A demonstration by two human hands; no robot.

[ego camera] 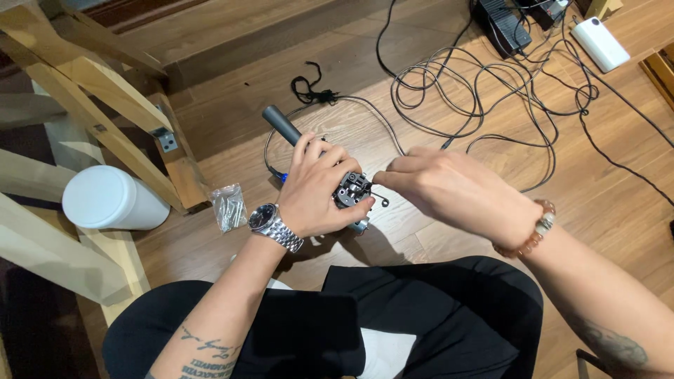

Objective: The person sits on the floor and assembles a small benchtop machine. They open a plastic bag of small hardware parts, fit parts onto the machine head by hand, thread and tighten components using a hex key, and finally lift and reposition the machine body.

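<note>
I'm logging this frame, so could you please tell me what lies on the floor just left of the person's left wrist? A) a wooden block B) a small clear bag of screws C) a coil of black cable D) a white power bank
B: a small clear bag of screws lies on the wooden floor just beside the left hand and its wristwatch.

Wood floor beside a timber frame

The plank floor is warm brown and evenly lit. Pale wooden beams with a metal bracket cross the left side, a white cylinder lying under them. Black cables loop across the boards toward a black box and a white block at top right.
</note>
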